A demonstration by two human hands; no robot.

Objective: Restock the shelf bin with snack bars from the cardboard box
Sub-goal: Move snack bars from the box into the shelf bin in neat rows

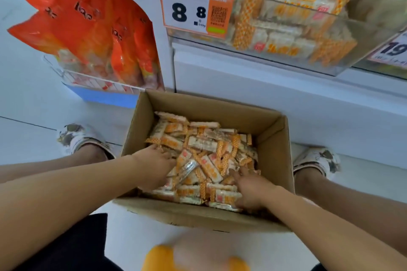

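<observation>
snack bars: white-orange wrappers, heaped in cardboard box on floor | shelf bin, far right, stocked alike | left hand, right hand sunk among bars; grasp cannot be told

Pale glossy floor; white shelf base; blue rack holding red bags.

The box is made of matt brown cardboard. The bars are wrapped in glossy plastic film, partly clear. The bin is formed of clear, smooth plastic. The red bags are shiny plastic. The floor is smooth and pale.
</observation>
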